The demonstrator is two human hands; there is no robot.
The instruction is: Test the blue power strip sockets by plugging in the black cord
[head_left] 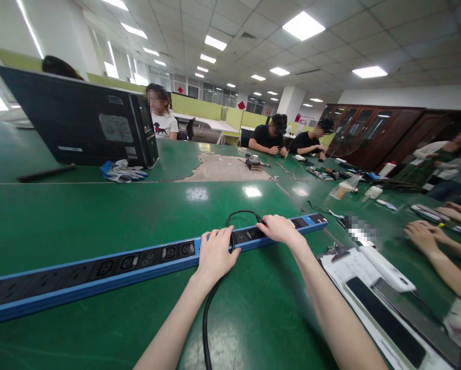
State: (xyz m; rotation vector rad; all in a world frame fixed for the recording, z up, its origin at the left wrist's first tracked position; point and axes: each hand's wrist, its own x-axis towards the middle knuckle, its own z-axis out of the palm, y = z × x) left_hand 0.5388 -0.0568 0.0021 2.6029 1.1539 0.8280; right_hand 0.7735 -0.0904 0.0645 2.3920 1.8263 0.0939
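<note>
A long blue power strip (110, 270) with black sockets lies across the green table (60, 216). My left hand (215, 252) rests on top of it, fingers curled down over the strip. My right hand (278, 227) is closed on a black plug at a socket further right. A black cable (240, 213) loops up behind the strip between my hands, and another run of it passes under my left wrist toward me.
A dark computer case (76, 121) and gloves (122, 171) sit at the back left. A clipboard with paper (349, 262) and a white device (388, 270) lie on my right. Another person's hands (423, 234) rest at the right edge. Several people sit further back.
</note>
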